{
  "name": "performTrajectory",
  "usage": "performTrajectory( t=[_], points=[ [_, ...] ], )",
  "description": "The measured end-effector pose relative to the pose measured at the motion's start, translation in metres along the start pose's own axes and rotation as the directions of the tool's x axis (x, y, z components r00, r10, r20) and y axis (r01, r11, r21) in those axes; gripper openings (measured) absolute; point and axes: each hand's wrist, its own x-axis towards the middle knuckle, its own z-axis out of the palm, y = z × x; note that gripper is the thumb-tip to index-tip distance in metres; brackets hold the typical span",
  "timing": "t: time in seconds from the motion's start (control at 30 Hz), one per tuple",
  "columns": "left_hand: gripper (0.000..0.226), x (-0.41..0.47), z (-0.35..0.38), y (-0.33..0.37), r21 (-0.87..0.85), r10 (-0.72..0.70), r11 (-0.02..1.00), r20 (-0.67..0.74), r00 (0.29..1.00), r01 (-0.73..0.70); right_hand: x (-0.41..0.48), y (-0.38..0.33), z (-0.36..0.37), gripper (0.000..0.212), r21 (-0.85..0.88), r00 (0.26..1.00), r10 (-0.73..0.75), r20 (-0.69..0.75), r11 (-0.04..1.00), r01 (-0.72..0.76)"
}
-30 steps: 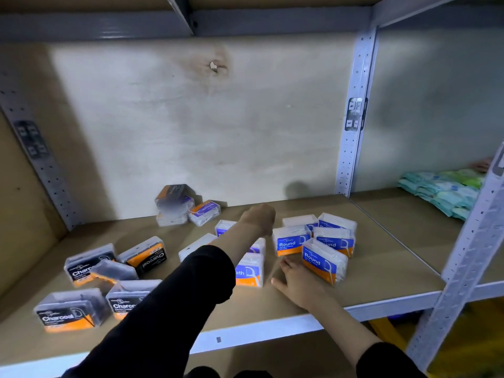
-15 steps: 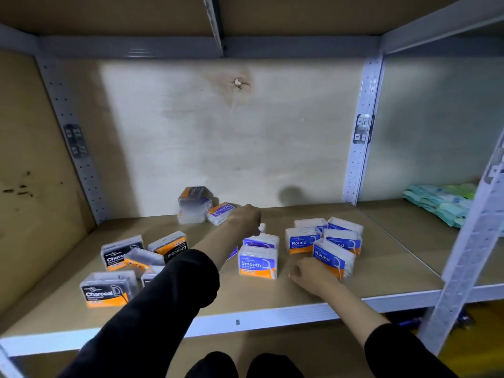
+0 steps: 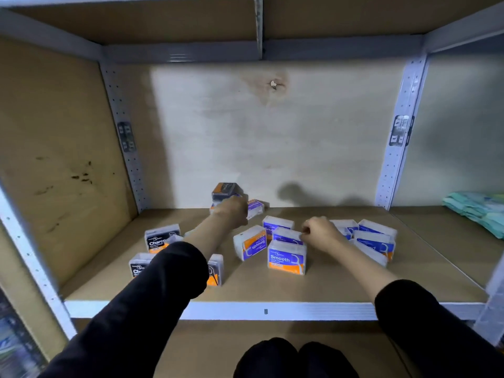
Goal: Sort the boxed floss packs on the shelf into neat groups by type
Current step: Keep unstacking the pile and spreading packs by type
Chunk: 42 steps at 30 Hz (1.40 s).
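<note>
Right grip (image 3: 320,232) has its fingers curled, pinching the top edge of a Smooth pack (image 3: 286,236) in the middle cluster (image 3: 286,259) on the shelf (image 3: 245,291); the left grip (image 3: 231,212) reaches to the back wall (image 3: 272,159), fingers bent over the stray packs (image 3: 253,211) there, though whether it has closed on one I cannot tell. Those strays — a charcoal pack (image 3: 225,189) perched on another, a purple pack (image 3: 256,206) just to its right — lie touching or just beside the left grip, far from the right, with the charcoal group (image 3: 161,237) forward-left of them.
</note>
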Motion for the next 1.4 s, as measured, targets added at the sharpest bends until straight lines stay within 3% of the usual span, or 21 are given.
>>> performTrajectory(
  t=[0.23, 0.43, 0.67, 0.8, 1.0, 1.2, 1.4],
  points=[
    [0.036, 0.022, -0.013, -0.029, -0.015, -0.075, 0.997, -0.015, 0.997, 0.075, 0.045, -0.025, 0.005, 0.027, 0.084, 0.999, -0.030, -0.032, 0.996, 0.032],
    [0.031, 0.061, -0.026, -0.053, 0.045, -0.097, 0.994, -0.053, 0.994, 0.100, 0.095, -0.039, 0.020, 0.014, 0.087, 0.993, -0.106, -0.053, 0.990, 0.110],
    [0.033, 0.116, -0.022, -0.074, 0.078, -0.096, 0.992, -0.053, 0.994, 0.100, 0.156, -0.046, 0.045, 0.029, 0.127, 0.987, -0.162, 0.006, 0.979, 0.160],
    [0.036, 0.149, -0.018, -0.084, 0.118, 0.047, 0.992, -0.030, 0.998, -0.043, 0.185, -0.051, 0.059, 0.034, 0.108, 0.979, -0.200, 0.045, 0.975, 0.195],
    [0.042, 0.193, -0.006, -0.095, 0.246, 0.234, 0.932, 0.157, 0.959, -0.268, 0.227, -0.053, 0.079, 0.038, 0.080, 0.967, -0.233, 0.105, 0.971, 0.225],
    [0.053, 0.222, 0.005, -0.103, 0.485, 0.357, 0.746, 0.289, 0.888, -0.457, 0.264, -0.053, 0.096, 0.038, 0.138, 0.954, -0.253, 0.158, 0.963, 0.233],
    [0.055, 0.230, 0.008, -0.107, 0.571, 0.421, 0.610, 0.355, 0.835, -0.550, 0.281, -0.048, 0.101, 0.048, 0.148, 0.929, -0.288, 0.232, 0.954, 0.259]
  ],
)
